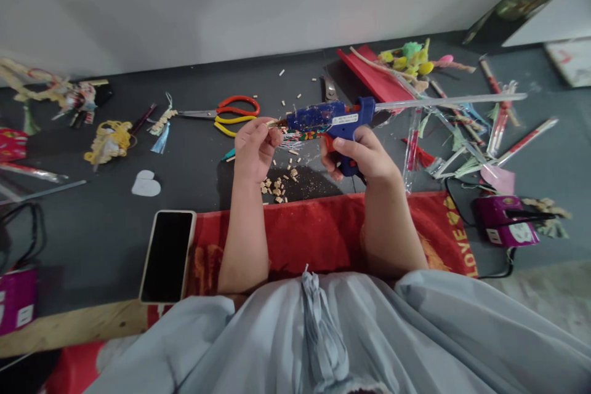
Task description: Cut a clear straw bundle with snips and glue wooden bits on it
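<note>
A blue hot glue gun [318,116] is in my right hand [369,157], whose fingers wrap its handle near the orange trigger. A long clear glue stick [452,100] juts from its back end to the right. My left hand [255,149] pinches a small beige piece [272,124] right at the gun's nozzle; the fingers partly hide it. Below the gun lies a scatter of small beige bits [277,189] on the dark table. White sticks [290,140] are partly visible behind the gun.
Scissors [235,112] lie left of centre, and a phone [167,257] sits near the front edge beside a red cloth [314,231]. Packaged sticks and tassels [462,129] clutter the right. Purple boxes [503,221] with black cords stand at both sides. A wall [184,6] borders the back.
</note>
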Demonstrator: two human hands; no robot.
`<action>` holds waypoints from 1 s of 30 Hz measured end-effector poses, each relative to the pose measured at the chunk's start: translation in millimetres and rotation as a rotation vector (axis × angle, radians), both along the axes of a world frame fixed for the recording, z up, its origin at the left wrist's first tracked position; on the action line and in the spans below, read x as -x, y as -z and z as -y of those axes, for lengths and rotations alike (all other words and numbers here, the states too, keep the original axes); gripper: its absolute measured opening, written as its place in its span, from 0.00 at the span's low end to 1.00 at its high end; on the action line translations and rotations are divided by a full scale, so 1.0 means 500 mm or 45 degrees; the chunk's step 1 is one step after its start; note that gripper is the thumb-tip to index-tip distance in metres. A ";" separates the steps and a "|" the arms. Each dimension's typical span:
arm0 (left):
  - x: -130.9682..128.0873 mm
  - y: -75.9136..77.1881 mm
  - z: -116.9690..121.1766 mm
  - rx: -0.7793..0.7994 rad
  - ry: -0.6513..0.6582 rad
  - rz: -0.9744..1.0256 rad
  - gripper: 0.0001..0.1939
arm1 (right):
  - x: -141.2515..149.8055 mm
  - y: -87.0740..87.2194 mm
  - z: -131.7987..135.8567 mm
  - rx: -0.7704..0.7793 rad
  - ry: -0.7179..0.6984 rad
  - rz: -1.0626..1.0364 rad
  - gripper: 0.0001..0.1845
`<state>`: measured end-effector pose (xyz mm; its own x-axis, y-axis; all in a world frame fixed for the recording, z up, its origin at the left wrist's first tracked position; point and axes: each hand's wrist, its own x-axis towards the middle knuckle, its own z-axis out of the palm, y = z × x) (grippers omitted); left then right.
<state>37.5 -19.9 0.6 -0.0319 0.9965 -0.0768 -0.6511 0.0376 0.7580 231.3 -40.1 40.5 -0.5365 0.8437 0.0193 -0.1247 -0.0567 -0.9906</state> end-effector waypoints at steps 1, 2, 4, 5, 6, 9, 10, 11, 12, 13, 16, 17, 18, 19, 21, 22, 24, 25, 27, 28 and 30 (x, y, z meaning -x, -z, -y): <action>0.000 0.001 0.000 0.019 -0.008 -0.004 0.08 | 0.000 0.000 0.000 -0.001 0.001 0.000 0.17; 0.000 0.002 0.000 0.028 -0.012 -0.001 0.08 | 0.001 0.000 0.000 -0.002 0.003 0.002 0.17; 0.000 0.003 0.000 0.020 -0.007 0.014 0.08 | 0.000 0.000 0.000 -0.002 0.011 0.005 0.16; 0.000 0.004 0.000 0.010 0.002 0.020 0.08 | -0.001 0.000 0.000 0.000 0.015 0.002 0.16; 0.000 0.004 0.000 -0.003 0.012 0.027 0.08 | -0.002 0.000 0.000 0.007 0.021 0.001 0.15; 0.001 0.006 -0.002 -0.052 0.034 0.049 0.11 | -0.005 0.003 0.001 0.025 0.042 0.005 0.16; 0.002 0.006 -0.002 -0.064 0.035 0.050 0.12 | -0.006 0.003 0.001 0.025 0.047 0.010 0.16; 0.002 0.006 -0.002 -0.071 0.036 0.049 0.12 | -0.006 0.003 0.001 0.023 0.051 0.016 0.16; 0.002 0.006 -0.002 -0.074 0.035 0.046 0.13 | -0.006 0.003 0.001 0.020 0.052 0.021 0.17; 0.002 0.006 -0.002 -0.077 0.035 0.042 0.13 | -0.006 0.003 0.001 0.017 0.055 0.024 0.17; 0.001 0.005 -0.002 -0.083 0.038 0.034 0.12 | -0.006 -0.001 0.002 0.029 0.062 0.057 0.17; 0.001 0.005 -0.002 -0.087 0.037 0.035 0.11 | -0.006 -0.002 0.003 0.035 0.064 0.071 0.17; 0.001 0.005 -0.002 -0.092 0.036 0.039 0.11 | -0.006 -0.003 0.003 0.040 0.067 0.086 0.17; 0.001 0.004 -0.002 -0.095 0.035 0.044 0.10 | -0.006 -0.004 0.004 0.043 0.072 0.100 0.18; 0.001 0.004 -0.002 -0.098 0.036 0.054 0.10 | -0.007 -0.005 0.004 0.045 0.083 0.124 0.18; 0.001 0.004 -0.001 -0.094 0.036 0.055 0.10 | -0.007 -0.005 0.004 0.045 0.088 0.133 0.18; 0.001 0.003 -0.001 -0.070 0.033 0.049 0.09 | -0.008 -0.004 0.004 0.044 0.087 0.139 0.18; 0.001 0.003 -0.001 -0.054 0.026 0.046 0.09 | -0.008 -0.004 0.003 0.044 0.082 0.139 0.18; 0.000 0.001 -0.001 -0.016 0.013 0.040 0.08 | -0.008 -0.003 0.003 0.047 0.073 0.141 0.18; 0.000 0.000 -0.001 -0.004 0.010 0.036 0.08 | -0.008 -0.003 0.003 0.050 0.072 0.145 0.18; -0.001 -0.002 -0.001 -0.009 0.010 0.036 0.08 | -0.007 -0.004 0.002 0.053 0.075 0.156 0.19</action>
